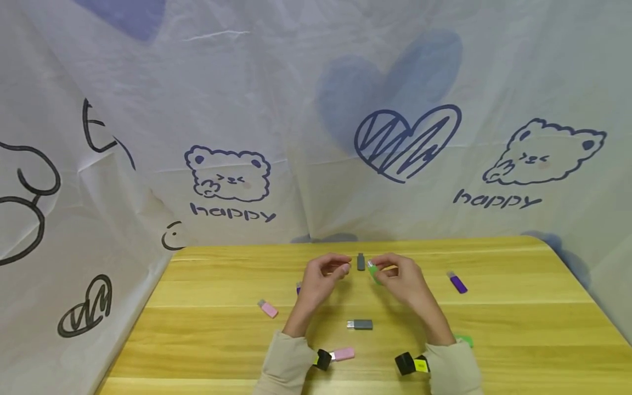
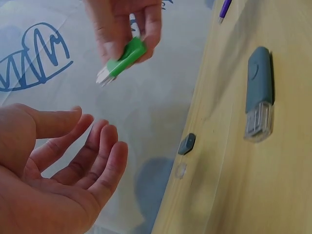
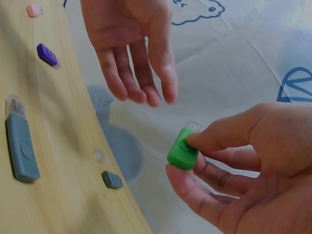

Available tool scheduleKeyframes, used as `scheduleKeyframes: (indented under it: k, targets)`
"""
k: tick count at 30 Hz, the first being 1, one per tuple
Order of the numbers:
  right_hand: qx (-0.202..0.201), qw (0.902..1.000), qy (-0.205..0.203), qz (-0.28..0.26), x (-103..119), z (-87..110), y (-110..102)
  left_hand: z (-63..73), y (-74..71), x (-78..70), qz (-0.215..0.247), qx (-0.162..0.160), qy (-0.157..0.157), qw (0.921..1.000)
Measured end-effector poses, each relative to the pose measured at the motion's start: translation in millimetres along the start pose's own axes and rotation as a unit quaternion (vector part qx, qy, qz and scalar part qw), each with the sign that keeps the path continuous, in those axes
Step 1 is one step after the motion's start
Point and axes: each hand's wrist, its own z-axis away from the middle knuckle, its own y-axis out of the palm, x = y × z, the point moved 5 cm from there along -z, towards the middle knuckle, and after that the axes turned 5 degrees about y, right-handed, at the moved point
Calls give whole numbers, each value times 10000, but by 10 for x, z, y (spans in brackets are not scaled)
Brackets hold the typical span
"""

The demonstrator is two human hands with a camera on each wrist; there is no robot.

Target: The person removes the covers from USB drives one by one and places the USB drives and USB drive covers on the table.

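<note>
My right hand (image 1: 402, 278) pinches a green USB flash drive (image 3: 182, 152) between thumb and fingers, held above the table. Its clear-capped plug end points toward my left hand in the left wrist view. My left hand (image 1: 318, 280) holds nothing; its fingers are loosely bent, apart from the green drive. Between the hands, near the table's back edge, lies a grey USB flash drive (image 1: 361, 263). Another grey USB flash drive (image 1: 364, 325) lies sideways nearer to me, its plug end to the left.
On the wooden table (image 1: 207, 340), a pink drive (image 1: 269, 309) and a partly hidden purple drive (image 1: 298, 289) lie left. Another pink drive (image 1: 344, 354) sits by my left wrist. A purple drive (image 1: 458, 283) and a half-covered green drive (image 1: 465, 340) lie right. A printed cloth (image 1: 306, 109) hangs behind.
</note>
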Motion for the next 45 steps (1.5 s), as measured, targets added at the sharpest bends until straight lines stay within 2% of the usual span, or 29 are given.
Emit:
scheduleKeyframes:
  k: [11,25,33,38,40,45]
  targets:
    - [32,9981,-253,-557,122,-6,124,-21,69,18,689,140,-97,9975]
    - [148,9974,-340,-624,125,13,177,-24,71,17,1093,-129,-174,9938]
    - [190,9971,-392,-626,119,18,181,-20,63,18,1116,-416,-265,9925]
    - [175,9974,-396,-574,121,15,185,-25,48,25,1202,-513,-427,9905]
    - [175,9979,-333,-527,117,15,183,-31,2,28,1269,-624,-458,9889]
    - [190,9988,-138,-423,102,27,159,-30,-226,16,1375,-1241,-429,9818]
